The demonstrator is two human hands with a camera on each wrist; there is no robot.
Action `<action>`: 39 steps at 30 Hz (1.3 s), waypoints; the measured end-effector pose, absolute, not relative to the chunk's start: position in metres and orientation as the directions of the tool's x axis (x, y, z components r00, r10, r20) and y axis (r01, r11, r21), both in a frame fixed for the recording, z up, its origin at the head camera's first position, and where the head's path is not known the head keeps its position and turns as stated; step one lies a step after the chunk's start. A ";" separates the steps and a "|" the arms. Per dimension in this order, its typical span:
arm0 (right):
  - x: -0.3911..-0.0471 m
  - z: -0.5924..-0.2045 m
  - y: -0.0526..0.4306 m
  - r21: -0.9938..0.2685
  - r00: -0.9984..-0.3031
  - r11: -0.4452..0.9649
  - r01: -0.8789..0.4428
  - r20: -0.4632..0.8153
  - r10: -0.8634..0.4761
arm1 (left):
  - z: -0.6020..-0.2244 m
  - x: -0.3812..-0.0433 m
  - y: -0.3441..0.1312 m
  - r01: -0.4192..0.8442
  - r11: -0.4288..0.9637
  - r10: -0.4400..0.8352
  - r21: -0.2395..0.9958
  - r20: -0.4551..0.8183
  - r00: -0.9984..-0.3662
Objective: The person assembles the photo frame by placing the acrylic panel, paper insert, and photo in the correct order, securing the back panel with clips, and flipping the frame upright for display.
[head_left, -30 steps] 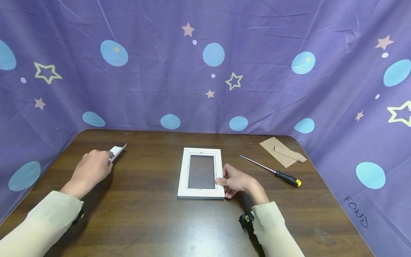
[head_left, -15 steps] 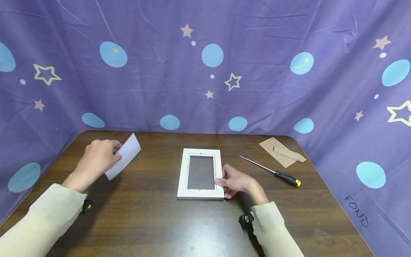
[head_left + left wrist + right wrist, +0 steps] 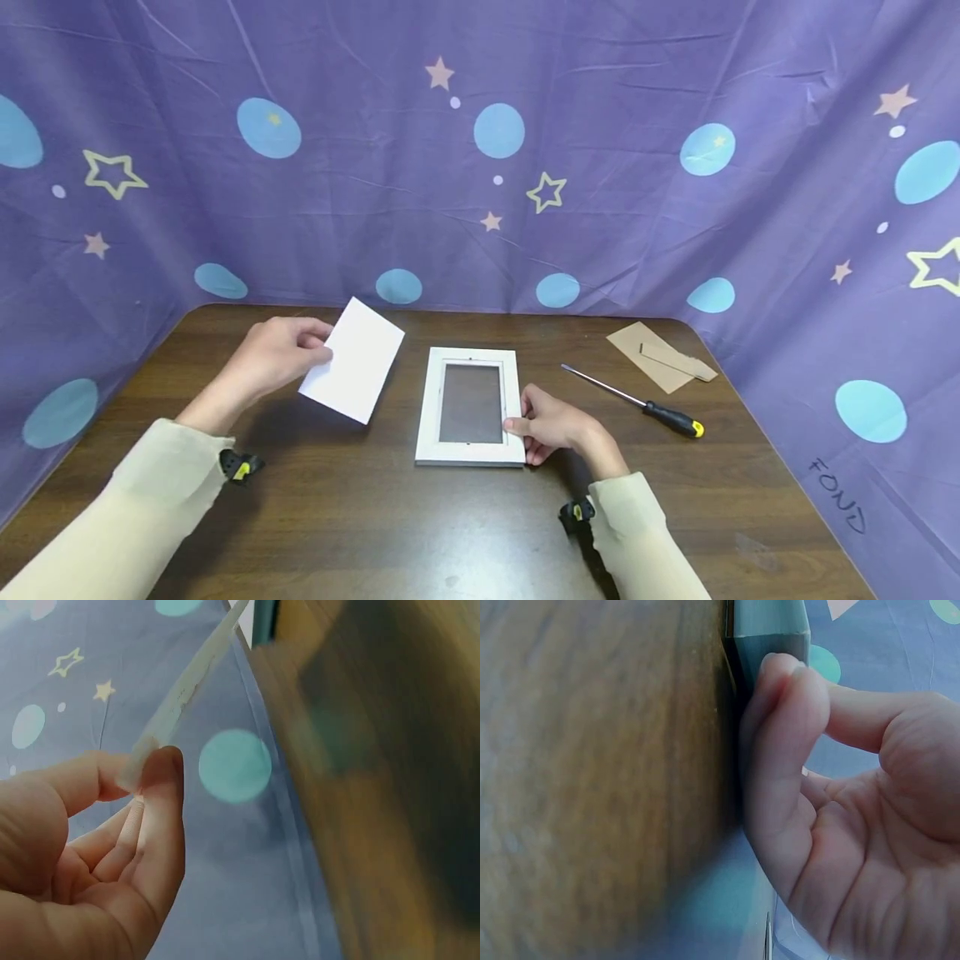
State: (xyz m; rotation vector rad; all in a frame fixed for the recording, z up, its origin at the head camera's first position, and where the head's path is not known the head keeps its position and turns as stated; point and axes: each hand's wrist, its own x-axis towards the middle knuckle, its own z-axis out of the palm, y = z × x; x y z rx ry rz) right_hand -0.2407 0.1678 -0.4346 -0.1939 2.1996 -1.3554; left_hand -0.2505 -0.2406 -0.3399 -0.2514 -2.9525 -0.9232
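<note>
White rectangular picture frame [image 3: 431,408] flat on the brown wooden table [image 3: 337,517].
From afar I see the right hand [image 3: 555,419] pinching its right edge toward the near end; leftward, the left hand [image 3: 273,354] pinches a white rectangular paper sheet [image 3: 356,358], tilted above the table.

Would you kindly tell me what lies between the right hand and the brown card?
The screwdriver lies there: in the head view, its shaft crosses the stretch from the right hand to the brown card.
</note>
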 end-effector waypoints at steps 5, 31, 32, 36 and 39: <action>-0.240 -0.436 0.169 -0.865 -0.840 0.476 0.160 -0.372 -0.394 | -0.350 -0.251 -0.217 0.090 0.708 0.144 0.701 -0.019 -0.989; -0.240 -0.435 0.168 -0.863 -0.838 0.480 0.155 -0.373 -0.399 | -0.418 -0.255 -0.129 -0.089 0.402 0.185 0.911 -0.175 -0.967; -0.240 -0.435 0.168 -0.863 -0.838 0.481 0.155 -0.373 -0.398 | -0.419 -0.255 -0.128 -0.084 0.406 0.187 0.910 -0.172 -0.967; -0.241 -0.434 0.168 -0.859 -0.837 0.486 0.161 -0.380 -0.394 | -0.423 -0.255 -0.126 -0.060 0.439 0.181 0.896 -0.153 -0.971; -0.242 -0.434 0.168 -0.855 -0.837 0.493 0.163 -0.384 -0.390 | -0.424 -0.254 -0.124 -0.041 0.478 0.177 0.878 -0.143 -0.974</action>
